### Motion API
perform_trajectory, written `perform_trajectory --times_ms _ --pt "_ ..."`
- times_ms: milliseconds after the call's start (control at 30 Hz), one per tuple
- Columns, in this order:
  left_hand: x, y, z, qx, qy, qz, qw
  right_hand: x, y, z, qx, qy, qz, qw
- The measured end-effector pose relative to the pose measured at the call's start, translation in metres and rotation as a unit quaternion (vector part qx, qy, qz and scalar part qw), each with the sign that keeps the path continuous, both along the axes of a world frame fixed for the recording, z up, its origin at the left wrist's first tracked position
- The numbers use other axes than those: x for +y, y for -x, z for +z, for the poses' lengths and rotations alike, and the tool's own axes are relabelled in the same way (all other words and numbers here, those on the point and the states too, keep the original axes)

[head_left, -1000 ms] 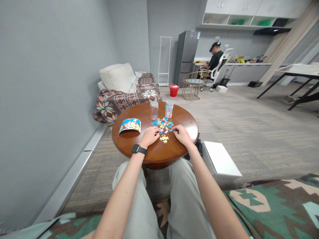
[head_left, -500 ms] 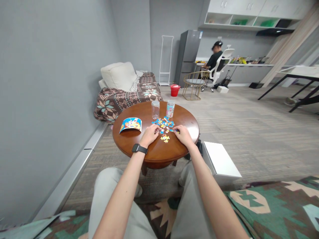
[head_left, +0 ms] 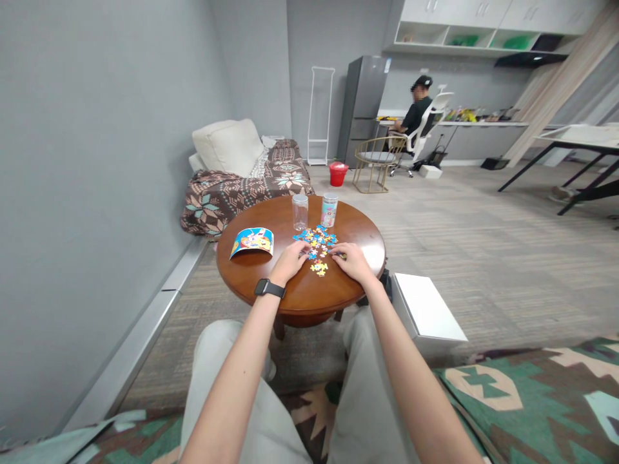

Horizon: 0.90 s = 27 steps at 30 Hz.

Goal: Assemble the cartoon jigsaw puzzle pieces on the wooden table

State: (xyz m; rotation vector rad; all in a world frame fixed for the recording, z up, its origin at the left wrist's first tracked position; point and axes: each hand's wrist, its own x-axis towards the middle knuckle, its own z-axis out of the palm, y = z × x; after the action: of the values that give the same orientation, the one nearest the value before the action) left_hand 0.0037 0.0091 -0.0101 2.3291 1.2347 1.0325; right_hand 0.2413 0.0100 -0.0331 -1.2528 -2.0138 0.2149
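Note:
A heap of small jigsaw puzzle pieces [head_left: 316, 236], mostly blue with yellow and white, lies on the round brown table [head_left: 251, 283]. At the heap's near left edge, my left hand [head_left: 291, 259] is closed, its fingertips bent round a puzzle piece that they partly cover. Opposite it, my right hand [head_left: 351, 261] pinches a puzzle piece at the near right edge. Between the hands and nearer to me lies a small joined cluster of yellow pieces [head_left: 319, 268]. A curved picture card [head_left: 253, 241] stands to the left of my left hand.
Behind the heap stand a clear jar [head_left: 300, 214] and a printed can [head_left: 329, 211]. A white box [head_left: 428, 306] sits on the floor right of the table. Farther off are a covered couch [head_left: 242, 193], a red bucket [head_left: 338, 174] and a seated person [head_left: 418, 109].
The fingers of my right hand have shifted slightly left at the pieces. My left hand stays in nearly the same place. My knees have moved a little, and the view has shifted slightly.

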Motion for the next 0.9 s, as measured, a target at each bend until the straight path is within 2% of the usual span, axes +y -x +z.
perform_trajectory --times_ms 167,600,900 --pt "-0.0003 -0.0001 -0.001 0.007 0.001 -0.006 1.0 0.0005 0.0006 0.0003 -0.011 0.014 0.029 0.999" --pt "0.002 0.002 -0.0022 -0.005 -0.014 -0.016 1.0 -0.0031 0.0018 0.0002 -0.019 0.004 -0.045 0.999" --pt "-0.0005 0.0016 0.0001 -0.007 0.002 -0.002 1.0 -0.0069 0.0041 0.0038 -0.003 0.016 -0.013 1.0"
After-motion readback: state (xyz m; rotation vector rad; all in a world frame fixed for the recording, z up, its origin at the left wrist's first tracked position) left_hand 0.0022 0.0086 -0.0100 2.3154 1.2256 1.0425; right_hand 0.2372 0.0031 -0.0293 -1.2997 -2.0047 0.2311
